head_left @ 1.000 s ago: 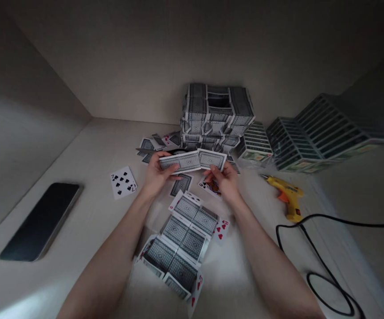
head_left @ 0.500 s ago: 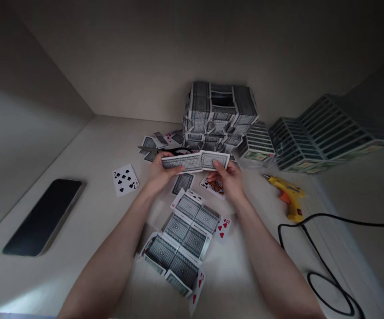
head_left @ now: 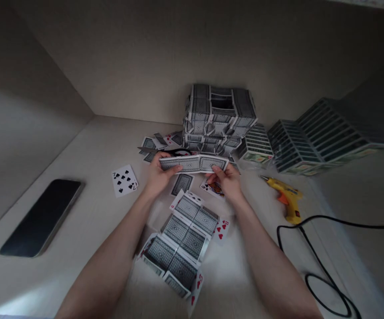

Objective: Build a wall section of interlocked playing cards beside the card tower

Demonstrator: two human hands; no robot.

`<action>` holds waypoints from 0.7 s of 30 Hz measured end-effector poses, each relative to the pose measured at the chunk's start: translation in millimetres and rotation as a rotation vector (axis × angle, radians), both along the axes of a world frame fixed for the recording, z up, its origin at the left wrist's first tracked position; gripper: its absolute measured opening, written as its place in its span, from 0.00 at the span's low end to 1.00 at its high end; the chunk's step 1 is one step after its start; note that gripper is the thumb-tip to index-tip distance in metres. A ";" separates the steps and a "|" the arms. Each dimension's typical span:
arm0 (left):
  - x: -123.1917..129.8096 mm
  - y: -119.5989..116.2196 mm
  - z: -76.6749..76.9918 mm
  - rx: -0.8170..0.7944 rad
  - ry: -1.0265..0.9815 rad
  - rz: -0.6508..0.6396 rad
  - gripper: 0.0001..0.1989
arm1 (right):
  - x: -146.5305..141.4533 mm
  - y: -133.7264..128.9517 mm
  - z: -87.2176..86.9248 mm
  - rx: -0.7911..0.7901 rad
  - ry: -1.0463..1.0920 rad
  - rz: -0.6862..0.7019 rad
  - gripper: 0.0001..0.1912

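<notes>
My left hand [head_left: 161, 176] and my right hand [head_left: 225, 181] together hold a strip of two playing cards [head_left: 193, 164], patterned grey backs facing up, by its ends. Below the strip lies a loose face-down card [head_left: 182, 184], nearest my left hand. A queen card [head_left: 213, 188] lies under my right hand, partly hidden. Nearer me, a flat panel of joined cards [head_left: 180, 241] lies on the table. Behind my hands stands a tall box-like structure of playing cards [head_left: 218, 117].
A seven of spades [head_left: 124, 180], an eight of hearts [head_left: 221, 230], black-handled scissors [head_left: 163, 152] and a black smartphone [head_left: 41, 218] lie on the pale table [head_left: 79, 186]. To the right are a yellow glue gun [head_left: 287, 199], its black cable [head_left: 311, 252] and rows of stacked cards [head_left: 321, 137].
The two-card strip has flattened into a straighter line, and my hands have come slightly lower. The view has shifted only a little.
</notes>
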State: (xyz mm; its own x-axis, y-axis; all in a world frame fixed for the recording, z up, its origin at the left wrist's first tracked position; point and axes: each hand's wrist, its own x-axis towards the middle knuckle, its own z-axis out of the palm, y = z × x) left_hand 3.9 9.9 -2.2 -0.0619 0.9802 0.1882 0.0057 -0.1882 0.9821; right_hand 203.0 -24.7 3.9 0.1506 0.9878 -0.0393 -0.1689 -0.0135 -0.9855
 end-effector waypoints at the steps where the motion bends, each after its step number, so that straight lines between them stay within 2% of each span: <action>1: -0.8 -0.2 0.1 0.015 0.021 0.012 0.19 | 0.2 -0.1 -0.8 0.003 -0.009 0.002 0.13; 11: -4.3 -1.3 1.1 0.012 0.076 0.036 0.19 | 0.1 -3.3 -0.8 0.025 -0.184 0.018 0.13; 21: -2.4 -2.9 4.4 -0.040 0.055 0.015 0.18 | -0.9 -3.1 -4.1 -0.002 -0.174 0.034 0.13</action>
